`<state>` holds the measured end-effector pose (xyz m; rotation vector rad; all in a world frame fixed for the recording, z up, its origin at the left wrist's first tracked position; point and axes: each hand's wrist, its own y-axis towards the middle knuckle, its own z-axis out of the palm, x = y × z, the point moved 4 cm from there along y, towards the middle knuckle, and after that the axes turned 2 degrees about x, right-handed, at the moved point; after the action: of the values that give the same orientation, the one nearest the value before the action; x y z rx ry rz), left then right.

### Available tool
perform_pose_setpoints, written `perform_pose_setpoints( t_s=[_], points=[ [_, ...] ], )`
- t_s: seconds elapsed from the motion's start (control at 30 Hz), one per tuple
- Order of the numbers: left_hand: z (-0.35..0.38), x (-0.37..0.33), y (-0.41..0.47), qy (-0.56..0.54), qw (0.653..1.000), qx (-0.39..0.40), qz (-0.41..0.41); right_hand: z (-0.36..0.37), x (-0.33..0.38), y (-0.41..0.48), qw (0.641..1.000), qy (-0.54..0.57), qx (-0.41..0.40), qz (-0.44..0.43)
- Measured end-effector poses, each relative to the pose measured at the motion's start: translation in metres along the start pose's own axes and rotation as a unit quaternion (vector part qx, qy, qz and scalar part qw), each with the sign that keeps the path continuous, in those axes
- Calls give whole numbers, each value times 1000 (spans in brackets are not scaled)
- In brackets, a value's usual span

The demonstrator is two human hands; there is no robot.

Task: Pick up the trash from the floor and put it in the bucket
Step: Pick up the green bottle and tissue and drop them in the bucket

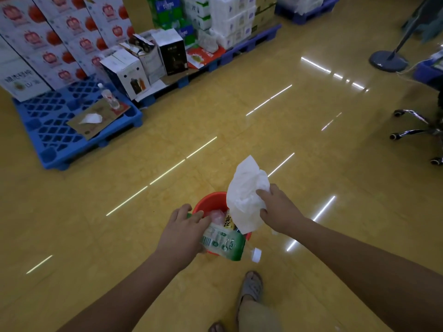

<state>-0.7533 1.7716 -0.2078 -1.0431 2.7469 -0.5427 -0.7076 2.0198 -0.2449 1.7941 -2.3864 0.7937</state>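
Glossy yellow floor [239, 130]: left hand [182, 233] grips a plastic bottle [223, 242] over the red bucket [208, 202], right hand [279, 212] pinches white tissue [244, 197], both seemingly ready to drop.

blue pack [167, 6] in the stacked goods at top: "TUBONG", blurred, reading unsure; yellow packet [227, 221] in the red bucket [208, 201]: one large dark Chinese character, partly hidden; sign [20, 82] leaning on the red-apple cartons: Chinese writing, too blurred to read

Two hands — left hand [183, 230], right hand [279, 209] — one red bucket [208, 204], two plastic bottles [224, 243] [110, 97]
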Motion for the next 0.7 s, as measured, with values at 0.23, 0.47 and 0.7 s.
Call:
perform_pose_setpoints(
  t_s=[0.23, 0.47, 0.7],
  points=[
    [40, 15, 55, -4, 999, 49, -24, 36, -25, 70, 998, 22, 52, 13],
    [89, 29, 111, -29, 994, 95, -45, 86, -40, 128, 995, 8, 97, 0],
    [178, 39, 179, -46, 995, 86, -23, 179, -60, 188, 994, -5, 109, -3]
  ],
)
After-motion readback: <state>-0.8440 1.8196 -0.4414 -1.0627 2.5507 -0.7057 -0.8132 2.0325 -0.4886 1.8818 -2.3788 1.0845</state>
